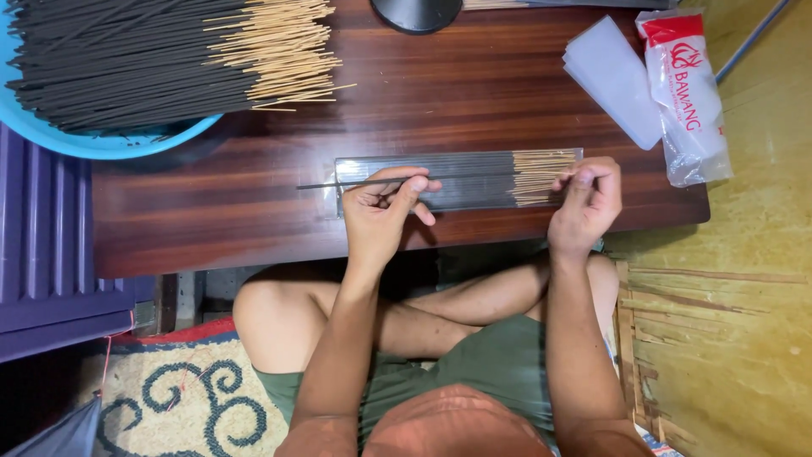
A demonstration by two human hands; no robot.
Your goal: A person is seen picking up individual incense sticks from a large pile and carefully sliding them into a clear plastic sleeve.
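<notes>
A clear plastic sleeve [474, 193] full of black incense sticks with bare wooden ends lies flat on the dark wooden table [211, 211]. My left hand [382, 210] pinches one loose black incense stick [321, 184] that pokes out past the sleeve's left end. My right hand [585, 203] grips the sleeve's right end, over the tan stick ends [534, 173].
A blue basin [93, 144] at the top left holds a large heap of incense sticks [144, 55]. Empty clear sleeves [613, 80] and a red-and-white plastic packet [687, 93] lie at the top right. A dark round object [416, 13] sits at the table's far edge.
</notes>
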